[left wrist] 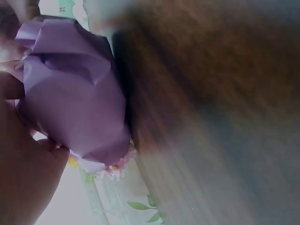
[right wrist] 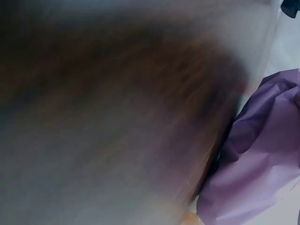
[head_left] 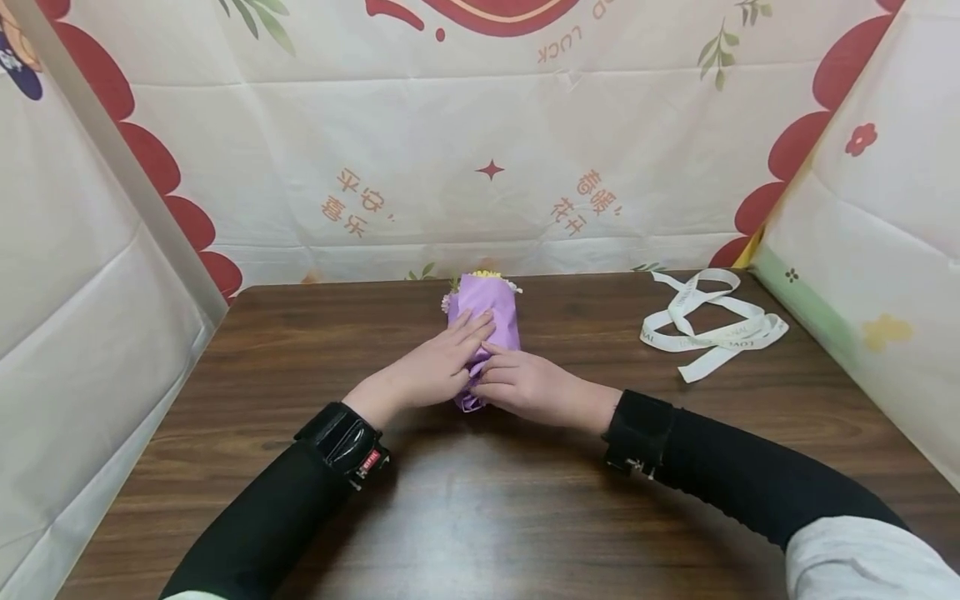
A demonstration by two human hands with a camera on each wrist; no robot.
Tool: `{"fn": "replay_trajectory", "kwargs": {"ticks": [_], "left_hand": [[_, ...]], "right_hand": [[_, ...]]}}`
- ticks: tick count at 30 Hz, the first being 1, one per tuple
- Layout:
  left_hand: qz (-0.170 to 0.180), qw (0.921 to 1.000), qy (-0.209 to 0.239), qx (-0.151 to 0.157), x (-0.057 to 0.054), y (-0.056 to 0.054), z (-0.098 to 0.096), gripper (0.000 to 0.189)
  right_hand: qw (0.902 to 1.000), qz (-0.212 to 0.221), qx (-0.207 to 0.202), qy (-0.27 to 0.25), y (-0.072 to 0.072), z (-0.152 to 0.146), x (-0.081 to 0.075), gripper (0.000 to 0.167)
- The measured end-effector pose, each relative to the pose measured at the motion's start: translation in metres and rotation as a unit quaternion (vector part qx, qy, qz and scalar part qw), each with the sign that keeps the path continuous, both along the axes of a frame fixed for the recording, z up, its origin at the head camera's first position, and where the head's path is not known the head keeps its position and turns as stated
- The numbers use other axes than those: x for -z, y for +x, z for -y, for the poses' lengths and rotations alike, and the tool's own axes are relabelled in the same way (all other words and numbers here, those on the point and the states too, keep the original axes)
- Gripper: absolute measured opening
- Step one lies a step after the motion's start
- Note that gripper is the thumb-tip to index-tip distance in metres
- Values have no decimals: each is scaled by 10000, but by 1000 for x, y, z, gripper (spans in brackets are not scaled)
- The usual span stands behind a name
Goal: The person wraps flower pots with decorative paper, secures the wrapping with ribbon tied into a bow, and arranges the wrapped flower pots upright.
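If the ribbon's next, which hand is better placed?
Probably the right hand: the white ribbon lies out to its right, farther from the left hand, though both touch the purple wrap.

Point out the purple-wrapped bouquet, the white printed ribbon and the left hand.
Purple-wrapped bouquet (head_left: 504, 319): head view, on the paper wrap.
White printed ribbon (head_left: 741, 336): head view, on its lettered band.
Left hand (head_left: 431, 361): head view, on the back of the hand.

- From the head we look forward and down over the surface (head_left: 480, 517).
- From each wrist we look in close, tilted sideways; both views share the purple wrapping (left wrist: 77, 103).
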State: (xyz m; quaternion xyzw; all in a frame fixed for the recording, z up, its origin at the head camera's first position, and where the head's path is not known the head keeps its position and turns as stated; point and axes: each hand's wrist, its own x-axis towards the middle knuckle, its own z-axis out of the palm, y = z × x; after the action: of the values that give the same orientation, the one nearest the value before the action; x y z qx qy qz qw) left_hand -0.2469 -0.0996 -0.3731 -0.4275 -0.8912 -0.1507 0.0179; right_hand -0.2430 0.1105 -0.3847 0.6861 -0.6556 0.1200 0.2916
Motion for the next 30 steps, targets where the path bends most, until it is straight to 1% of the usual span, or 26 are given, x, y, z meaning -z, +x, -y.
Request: {"fn": "replay_trajectory", "kwargs": {"ticks": [2, 4, 6, 8, 9, 11, 13, 15, 18, 21, 23, 25, 28, 30], "left_hand": [[228, 9996, 165, 72, -1, 0, 2, 58], [382, 9986, 336, 136, -1, 1, 5, 63], [466, 9981, 391, 129, 0, 2, 7, 78], [391, 9987, 331, 75, 1, 2, 9, 99], [290, 9992, 277, 54, 1, 2, 10, 107], [125, 9998, 160, 60, 3, 2, 11, 115], [25, 9999, 111, 81, 4, 2, 11, 112], [1, 9999, 99, 84, 5, 2, 12, 104], [69, 9999, 109, 19, 4, 3, 13, 96], [17, 9999, 144, -3, 3, 3, 14, 87], [-44, 9999, 164, 11, 2, 2, 13, 82], [-114, 9998, 183, 41, 1, 2, 13, 78], [-223, 9993, 276, 92, 1, 2, 11, 74], [-314, 9989, 331, 97, 1, 3, 11, 72]], "right_hand": [[9993, 223, 175, -230, 0, -1, 0, 14], [9973, 464, 438, -372, 0, -1, -2, 16], [9931, 732, 794, -457, -1, -1, -3, 22], [9879, 959, 1116, -493, -1, -2, -5, 28], [9843, 1111, 1284, -474, -2, -2, -5, 31], [9752, 1429, 1627, -450, -4, -4, -6, 41], [9648, 1762, 1921, -357, -5, -6, -6, 53], [9545, 2028, 2178, -177, -6, -8, -5, 65], [9473, 2109, 2410, 96, -4, -10, -5, 72], [9487, 1946, 2487, 135, -5, -11, -6, 70], [9525, 1802, 2455, 58, -6, -11, -6, 66], [9552, 1749, 2384, -107, -7, -11, -6, 62], [9545, 1832, 2309, -455, -10, -11, -5, 55], [9502, 2038, 2249, -706, -12, -10, -4, 50]]}}
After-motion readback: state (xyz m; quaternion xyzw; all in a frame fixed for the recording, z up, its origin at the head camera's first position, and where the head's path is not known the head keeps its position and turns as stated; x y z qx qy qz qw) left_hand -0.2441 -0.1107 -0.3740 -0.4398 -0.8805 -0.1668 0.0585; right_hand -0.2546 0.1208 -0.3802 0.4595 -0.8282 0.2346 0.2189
